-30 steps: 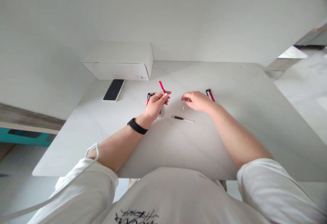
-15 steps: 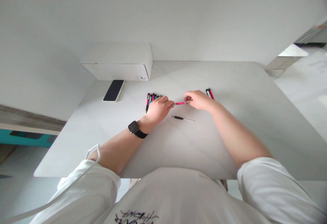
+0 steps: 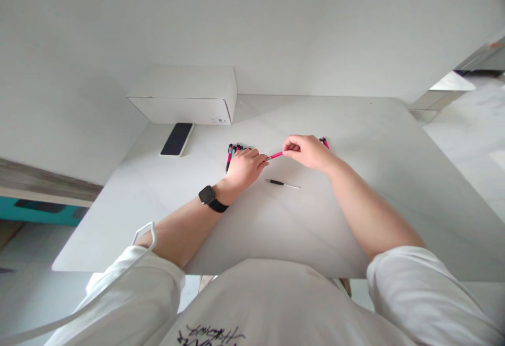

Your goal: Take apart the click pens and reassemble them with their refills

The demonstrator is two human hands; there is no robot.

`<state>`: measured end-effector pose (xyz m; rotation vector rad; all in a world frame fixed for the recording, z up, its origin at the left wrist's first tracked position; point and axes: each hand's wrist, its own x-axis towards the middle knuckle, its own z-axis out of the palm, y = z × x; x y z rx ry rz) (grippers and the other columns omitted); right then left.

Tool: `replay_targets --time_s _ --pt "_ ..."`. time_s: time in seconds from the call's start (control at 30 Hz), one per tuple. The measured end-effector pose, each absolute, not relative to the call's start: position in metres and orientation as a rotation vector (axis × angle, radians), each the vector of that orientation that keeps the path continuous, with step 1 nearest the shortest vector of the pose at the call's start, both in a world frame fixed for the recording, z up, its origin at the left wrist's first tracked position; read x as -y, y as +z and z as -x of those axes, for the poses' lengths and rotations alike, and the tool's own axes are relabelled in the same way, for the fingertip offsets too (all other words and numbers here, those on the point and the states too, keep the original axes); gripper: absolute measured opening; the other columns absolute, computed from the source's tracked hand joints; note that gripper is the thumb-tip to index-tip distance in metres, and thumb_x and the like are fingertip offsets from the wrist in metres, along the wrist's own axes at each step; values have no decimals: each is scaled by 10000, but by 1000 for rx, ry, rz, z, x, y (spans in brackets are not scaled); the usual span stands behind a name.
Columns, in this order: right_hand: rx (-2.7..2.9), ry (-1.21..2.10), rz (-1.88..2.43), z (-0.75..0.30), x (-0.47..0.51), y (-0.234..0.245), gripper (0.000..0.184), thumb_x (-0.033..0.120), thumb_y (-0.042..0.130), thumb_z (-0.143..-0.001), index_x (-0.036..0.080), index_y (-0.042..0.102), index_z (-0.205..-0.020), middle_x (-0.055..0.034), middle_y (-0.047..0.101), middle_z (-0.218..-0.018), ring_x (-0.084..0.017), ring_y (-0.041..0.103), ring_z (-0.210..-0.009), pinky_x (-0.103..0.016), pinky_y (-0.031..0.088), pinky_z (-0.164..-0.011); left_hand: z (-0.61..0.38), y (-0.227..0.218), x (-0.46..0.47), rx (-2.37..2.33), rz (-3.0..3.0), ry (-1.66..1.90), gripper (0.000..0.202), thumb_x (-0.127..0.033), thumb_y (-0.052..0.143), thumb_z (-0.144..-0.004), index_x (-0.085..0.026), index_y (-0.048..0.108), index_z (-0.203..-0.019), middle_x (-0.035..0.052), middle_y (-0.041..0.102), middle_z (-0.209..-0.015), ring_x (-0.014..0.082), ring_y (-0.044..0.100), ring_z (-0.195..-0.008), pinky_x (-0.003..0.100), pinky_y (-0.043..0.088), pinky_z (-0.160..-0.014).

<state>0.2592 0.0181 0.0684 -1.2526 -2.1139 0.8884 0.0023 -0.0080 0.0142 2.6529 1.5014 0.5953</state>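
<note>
Between my hands is a pink pen barrel (image 3: 275, 155), tilted up a little toward the right. My left hand (image 3: 245, 169), with a black watch on its wrist, is closed on the barrel's left end. At the other end, the fingertips of my right hand (image 3: 300, 149) pinch the barrel; what lies inside them is hidden. Just below, a pen insert (image 3: 283, 183) with a black grip and a thin white refill lies on the table. Several pink, teal and black pens (image 3: 229, 158) lie partly hidden behind my left hand. More pens (image 3: 324, 142) show past my right hand.
A black-screened phone (image 3: 177, 139) lies at the left of the white table (image 3: 315, 235). Behind it a white box (image 3: 181, 109) stands against the wall. A white cable (image 3: 98, 298) runs along my left arm.
My right hand has risen slightly, tilting the barrel's right end upward. It now covers more of the pens at the right. My left hand has hardly moved.
</note>
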Motion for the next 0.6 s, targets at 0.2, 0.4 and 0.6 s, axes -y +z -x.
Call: replay_targets --time_s 0.2,0.4,0.6 --pt "2073 850 1235 -252 -15 66 190 444 700 -902 258 707 -938 -18 753 -901 -195 666 -811 -330 492 -756 -2 14 9 -1466 -2682 613 280 -420 557 -1048 -260 753 -1168 97 712 -978 278 646 -979 408 439 -887" --pt "1978 1067 1147 -244 -17 60 291 478 731 -880 254 713 -1066 -39 760 -984 -205 671 -858 -346 518 -803 -3 15 9 -1453 -2641 690 310 -452 531 -1060 -241 736 -1157 94 715 -970 269 655 -959 400 443 -884" --pt "1881 1279 1077 -232 -15 52 355 541 742 -858 230 733 -1029 -38 733 -948 -188 653 -852 -334 537 -808 -4 14 9 -1388 -2621 731 306 -462 582 -1036 -230 728 -1171 102 726 -988 278 665 -974 403 452 -894"
